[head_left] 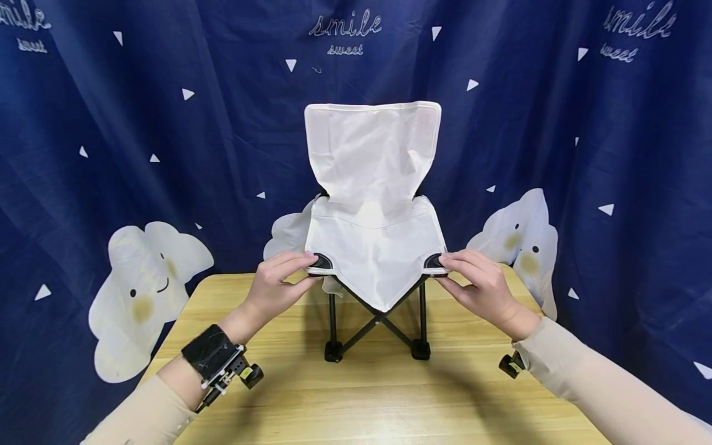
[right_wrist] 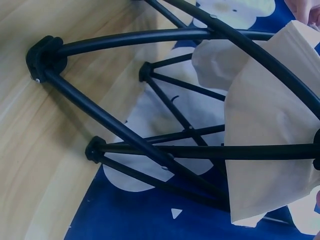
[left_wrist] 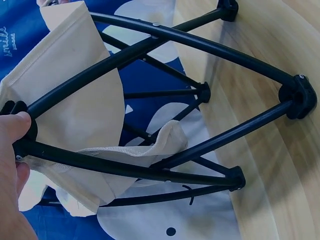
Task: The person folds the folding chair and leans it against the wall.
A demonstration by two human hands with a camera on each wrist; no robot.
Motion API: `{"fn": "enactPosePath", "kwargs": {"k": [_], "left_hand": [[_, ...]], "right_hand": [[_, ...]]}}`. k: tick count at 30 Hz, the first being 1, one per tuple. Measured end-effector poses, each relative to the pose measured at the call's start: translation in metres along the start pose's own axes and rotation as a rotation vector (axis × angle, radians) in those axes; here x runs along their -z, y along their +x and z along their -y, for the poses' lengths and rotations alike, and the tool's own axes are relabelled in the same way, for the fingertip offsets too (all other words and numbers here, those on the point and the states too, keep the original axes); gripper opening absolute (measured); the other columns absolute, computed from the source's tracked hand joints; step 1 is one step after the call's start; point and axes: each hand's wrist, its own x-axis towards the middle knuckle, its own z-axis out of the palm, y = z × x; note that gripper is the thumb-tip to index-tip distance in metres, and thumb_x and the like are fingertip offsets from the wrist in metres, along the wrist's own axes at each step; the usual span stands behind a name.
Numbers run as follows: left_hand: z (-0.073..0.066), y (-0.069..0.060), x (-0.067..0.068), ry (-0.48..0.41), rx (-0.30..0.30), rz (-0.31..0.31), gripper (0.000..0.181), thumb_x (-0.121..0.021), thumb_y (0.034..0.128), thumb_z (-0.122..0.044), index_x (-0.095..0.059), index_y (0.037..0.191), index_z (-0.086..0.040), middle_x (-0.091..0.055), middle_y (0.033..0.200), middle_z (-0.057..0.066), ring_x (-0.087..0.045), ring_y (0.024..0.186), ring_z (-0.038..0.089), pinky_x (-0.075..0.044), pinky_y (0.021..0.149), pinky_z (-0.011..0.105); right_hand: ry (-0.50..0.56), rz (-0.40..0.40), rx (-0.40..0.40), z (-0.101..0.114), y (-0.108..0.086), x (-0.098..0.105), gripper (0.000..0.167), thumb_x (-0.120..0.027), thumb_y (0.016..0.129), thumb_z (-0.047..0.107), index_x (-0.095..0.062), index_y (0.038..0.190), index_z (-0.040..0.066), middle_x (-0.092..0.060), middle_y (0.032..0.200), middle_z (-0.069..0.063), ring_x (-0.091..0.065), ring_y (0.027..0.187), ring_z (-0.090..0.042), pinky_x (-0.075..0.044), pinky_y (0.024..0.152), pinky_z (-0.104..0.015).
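A small folding chair point(head_left: 374, 241) with white fabric and a black tube frame stands unfolded, facing me. My left hand point(head_left: 278, 281) pinches the seat's front left corner between thumb and fingers, at its black corner piece point(head_left: 321, 262). At the front right corner, my right hand point(head_left: 483, 285) pinches the matching black piece point(head_left: 433, 262) the same way. In the left wrist view, crossed black legs point(left_wrist: 225, 132) run from the held corner to dark feet point(left_wrist: 298, 97) on the wood. The right wrist view shows the frame tubes point(right_wrist: 105, 120) and the seat's underside point(right_wrist: 270, 125); that hand is mostly cut off.
Under the chair is a light wooden table point(head_left: 367, 402). A dark blue curtain point(head_left: 233, 123) with white triangles, lettering and smiling clouds point(head_left: 147, 296) hangs close behind and around it. Wrist cameras point(head_left: 250, 374) are strapped to both forearms.
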Motion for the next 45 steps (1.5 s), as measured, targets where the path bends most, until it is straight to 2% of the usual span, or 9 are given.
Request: {"fn": "enactPosePath", "kwargs": {"k": [12,16,24,45], "left_hand": [[0.002,0.006,-0.006,0.012,0.0,-0.009,0.038,-0.096,0.0687,0.008,-0.083,0.104,0.0,-0.082,0.101,0.016,-0.08,0.093,0.033,-0.064,0.092,0.029],[0.003,0.007,-0.007,0.009,0.002,-0.009,0.038,-0.096,0.0695,0.009,-0.083,0.105,0.001,-0.082,0.101,0.017,-0.08,0.094,0.033,-0.063,0.095,0.026],[0.0,0.012,-0.006,0.018,-0.02,-0.001,0.037,-0.096,0.07,0.008,-0.083,0.104,0.001,-0.082,0.101,0.017,-0.08,0.095,0.033,-0.064,0.092,0.032],[-0.004,0.023,-0.01,0.019,-0.035,-0.013,0.036,-0.093,0.0712,0.009,-0.082,0.104,0.002,-0.082,0.101,0.018,-0.08,0.096,0.035,-0.064,0.093,0.037]], "right_hand": [[0.009,-0.001,-0.006,-0.006,0.004,-0.003,0.031,-0.074,0.106,0.025,-0.081,0.102,-0.005,-0.08,0.094,-0.019,-0.075,0.078,-0.034,-0.06,0.071,-0.042],[0.011,-0.001,-0.007,-0.006,0.006,-0.003,0.031,-0.074,0.106,0.024,-0.081,0.102,-0.005,-0.08,0.094,-0.019,-0.074,0.078,-0.034,-0.06,0.071,-0.042],[0.006,0.012,-0.004,-0.003,0.01,-0.003,0.032,-0.073,0.106,0.025,-0.081,0.103,-0.006,-0.08,0.094,-0.018,-0.074,0.079,-0.033,-0.06,0.072,-0.042],[-0.001,-0.003,-0.006,-0.001,0.019,-0.007,0.029,-0.074,0.106,0.022,-0.081,0.104,-0.006,-0.08,0.096,-0.02,-0.075,0.08,-0.036,-0.06,0.073,-0.043]]}}
